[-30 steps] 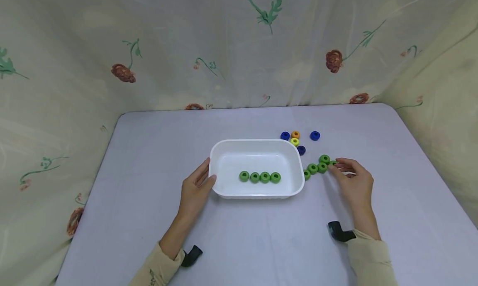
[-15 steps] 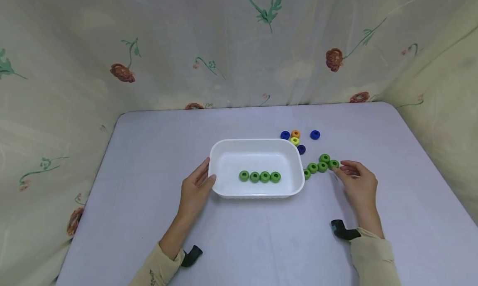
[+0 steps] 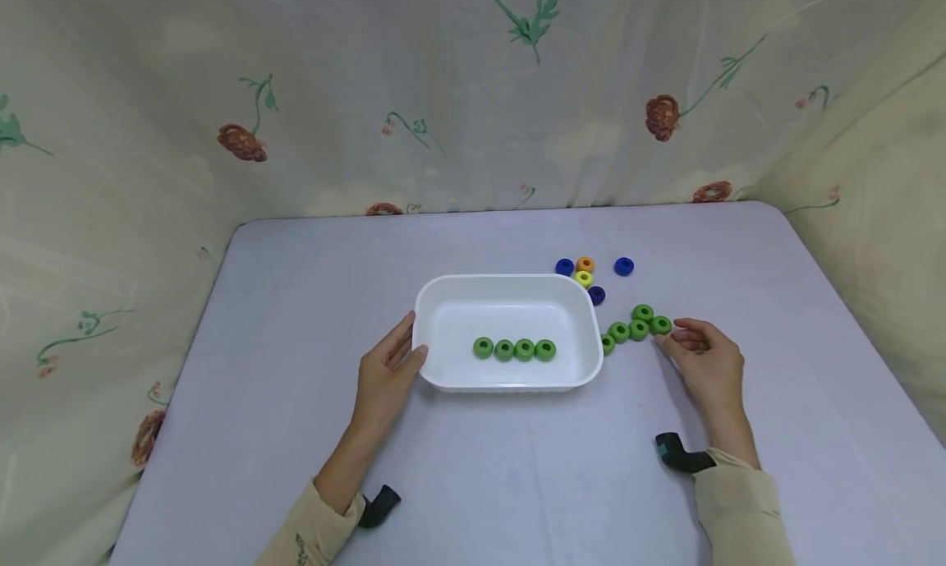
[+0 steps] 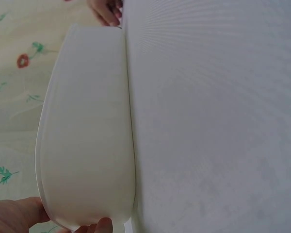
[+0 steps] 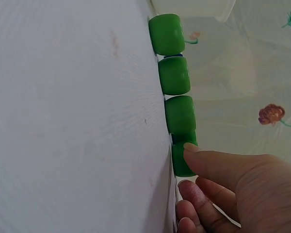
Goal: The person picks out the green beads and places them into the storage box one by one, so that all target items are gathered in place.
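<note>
A shallow white rectangular tray stands mid-table with a row of several green beads in it. My left hand grips its left end, thumb at the front corner and fingers along the side; the left wrist view shows the tray's outer wall. Right of the tray, several more green beads form a slanting line. My right hand is at the line's right end. Its thumb overlaps the last green bead, while the other fingers are bent and slightly apart from it.
Behind the tray's right corner lie two blue beads, an orange bead and a yellow bead. Another blue bead lies farther right. A floral curtain hangs behind the white-covered table.
My right hand has shifted right and its fingers have come away from the rightmost green bead, which is now in fuller view. The left hand and tray have stayed put.
</note>
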`<move>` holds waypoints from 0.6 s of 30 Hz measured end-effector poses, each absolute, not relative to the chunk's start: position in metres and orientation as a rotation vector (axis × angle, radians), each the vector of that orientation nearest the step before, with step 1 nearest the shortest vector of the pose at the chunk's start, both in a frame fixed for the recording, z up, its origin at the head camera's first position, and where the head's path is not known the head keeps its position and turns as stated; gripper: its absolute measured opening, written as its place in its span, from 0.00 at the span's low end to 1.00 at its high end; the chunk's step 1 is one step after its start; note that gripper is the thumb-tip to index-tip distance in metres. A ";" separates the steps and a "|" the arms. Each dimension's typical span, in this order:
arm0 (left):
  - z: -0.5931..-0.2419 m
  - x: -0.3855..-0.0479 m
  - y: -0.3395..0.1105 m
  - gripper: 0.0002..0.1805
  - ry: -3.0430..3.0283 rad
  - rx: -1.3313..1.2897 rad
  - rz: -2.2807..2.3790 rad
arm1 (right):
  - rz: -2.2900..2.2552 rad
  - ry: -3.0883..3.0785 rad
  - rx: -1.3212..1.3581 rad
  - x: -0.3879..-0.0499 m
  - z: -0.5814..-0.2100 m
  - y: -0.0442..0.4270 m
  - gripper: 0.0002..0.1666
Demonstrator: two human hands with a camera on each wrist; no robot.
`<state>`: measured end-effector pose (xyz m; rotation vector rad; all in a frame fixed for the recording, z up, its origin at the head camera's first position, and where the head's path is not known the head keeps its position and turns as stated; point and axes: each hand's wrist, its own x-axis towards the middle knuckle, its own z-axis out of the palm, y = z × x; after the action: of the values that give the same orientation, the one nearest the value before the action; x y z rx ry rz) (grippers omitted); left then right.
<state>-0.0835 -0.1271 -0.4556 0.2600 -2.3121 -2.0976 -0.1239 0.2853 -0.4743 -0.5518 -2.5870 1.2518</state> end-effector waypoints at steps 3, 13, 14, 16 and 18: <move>-0.455 -0.083 -0.127 0.31 -2.314 0.261 -2.095 | 1.249 -2.587 -0.538 -0.125 -0.475 0.286 0.23; -0.454 -0.083 -0.128 0.31 -2.293 0.228 -2.115 | 1.188 -2.659 -0.571 -0.130 -0.476 0.288 0.26; -0.455 -0.083 -0.128 0.31 -2.292 0.224 -2.115 | 1.183 -2.669 -0.567 -0.130 -0.476 0.288 0.26; -0.455 -0.083 -0.128 0.31 -2.288 0.219 -2.116 | 1.177 -2.685 -0.556 -0.130 -0.477 0.288 0.26; -0.455 -0.083 -0.128 0.30 -2.289 0.219 -2.112 | 1.170 -2.695 -0.543 -0.130 -0.477 0.288 0.26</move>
<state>-0.0833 -0.1283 -0.4552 0.2195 -2.2888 -2.1124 -0.1304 0.2876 -0.4772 -0.5434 -2.6953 1.1702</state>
